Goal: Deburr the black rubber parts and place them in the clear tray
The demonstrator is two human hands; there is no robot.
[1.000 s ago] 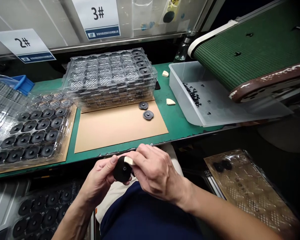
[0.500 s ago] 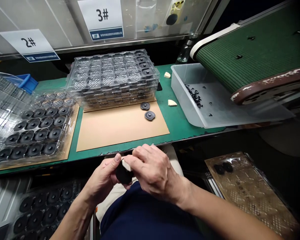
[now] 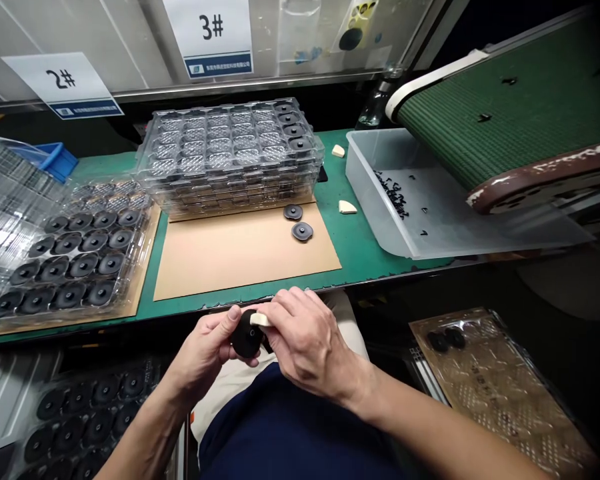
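Observation:
My left hand (image 3: 214,343) is closed on a round black disc (image 3: 247,337), gripping it by its edge with the thumb on top. A small raised knob shows near the disc's middle. In my right hand (image 3: 303,333) a small cream-coloured wedge-shaped pad (image 3: 261,320) is pinched, and its end lies against the disc's face. Both hands are above my lap, just in front of the bench edge. Two similar dark discs, a nearer one (image 3: 303,231) and a farther one (image 3: 293,212), rest on the brown cardboard sheet (image 3: 220,263).
Stacked clear trays (image 3: 230,153) stand behind the cardboard. A tray of black discs (image 3: 83,267) lies left. Two cream wedges (image 3: 347,207) sit near a translucent bin (image 3: 380,220) holding small black bits, below a green conveyor (image 3: 505,120). Another tray (image 3: 500,393) is low at right.
The disc has turned so its face with the knob shows more. My right hand has moved the cream pad slightly right and up across it. The view has shifted a little.

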